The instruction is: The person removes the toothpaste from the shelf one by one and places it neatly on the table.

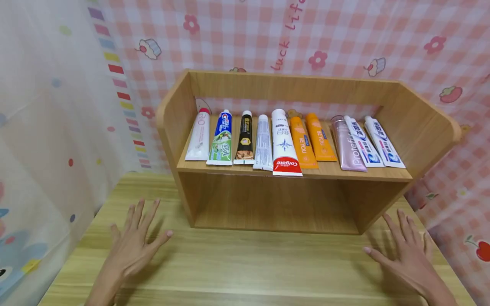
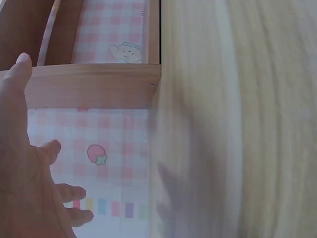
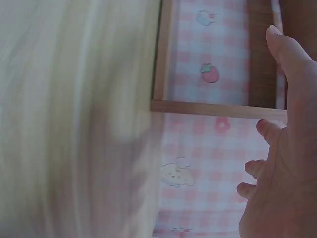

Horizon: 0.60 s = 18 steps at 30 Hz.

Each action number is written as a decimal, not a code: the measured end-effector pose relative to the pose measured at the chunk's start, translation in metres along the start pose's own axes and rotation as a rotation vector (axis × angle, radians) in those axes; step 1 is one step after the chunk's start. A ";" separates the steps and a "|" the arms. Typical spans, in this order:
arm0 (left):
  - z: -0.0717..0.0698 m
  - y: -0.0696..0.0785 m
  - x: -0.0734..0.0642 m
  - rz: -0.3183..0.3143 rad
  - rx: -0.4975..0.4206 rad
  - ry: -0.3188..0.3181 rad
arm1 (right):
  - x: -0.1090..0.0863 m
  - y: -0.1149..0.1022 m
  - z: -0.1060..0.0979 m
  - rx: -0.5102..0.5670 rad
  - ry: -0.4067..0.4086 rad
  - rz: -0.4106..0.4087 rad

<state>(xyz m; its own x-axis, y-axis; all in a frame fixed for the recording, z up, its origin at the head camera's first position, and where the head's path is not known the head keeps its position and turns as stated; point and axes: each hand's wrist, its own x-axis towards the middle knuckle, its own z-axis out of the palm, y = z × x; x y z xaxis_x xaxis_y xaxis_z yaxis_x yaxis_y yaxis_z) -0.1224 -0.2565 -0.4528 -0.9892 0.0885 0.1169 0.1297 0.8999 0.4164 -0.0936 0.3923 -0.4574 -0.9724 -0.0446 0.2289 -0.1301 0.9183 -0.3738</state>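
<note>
My left hand (image 1: 132, 244) is spread over the table at the left, fingers apart and nothing in them. On the other side my right hand (image 1: 409, 255) is spread likewise, near the shelf's lower right corner. Between and beyond them stands a two-level wooden shelf (image 1: 294, 87). Its upper board carries a row of tubes: a white tube with a red cap (image 1: 199, 136), a Crest toothpaste (image 1: 222, 140), a black tube (image 1: 245, 136), a slim white tube (image 1: 263, 144), a Colgate toothpaste (image 1: 284, 144), two orange tubes (image 1: 304, 144), a pink-purple tube (image 1: 347, 146) and two white-blue tubes (image 1: 384, 142).
The wood-grain table (image 1: 245, 267) reaches forward under the shelf. A pink checked cloth (image 1: 245, 38) hangs behind, and a pale patterned curtain (image 1: 49, 106) hangs at the left. The shelf's lower compartment (image 1: 268, 204) opens toward me. Its side panels (image 1: 428, 131) rise beside the tubes.
</note>
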 end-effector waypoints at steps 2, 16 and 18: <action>-0.002 0.001 0.001 0.005 -0.036 0.003 | 0.000 -0.004 -0.003 0.038 0.017 -0.007; 0.004 0.005 0.020 0.124 -0.451 0.059 | -0.008 -0.037 -0.032 0.296 0.189 -0.091; 0.006 0.006 0.024 0.131 -0.499 0.060 | -0.010 -0.043 -0.036 0.314 0.194 -0.093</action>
<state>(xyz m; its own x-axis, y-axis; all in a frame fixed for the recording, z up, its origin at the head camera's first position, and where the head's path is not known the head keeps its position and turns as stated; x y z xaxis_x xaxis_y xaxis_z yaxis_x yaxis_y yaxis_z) -0.1458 -0.2460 -0.4532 -0.9587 0.1490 0.2424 0.2837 0.5681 0.7725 -0.0713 0.3672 -0.4107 -0.9030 -0.0188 0.4292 -0.2979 0.7472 -0.5941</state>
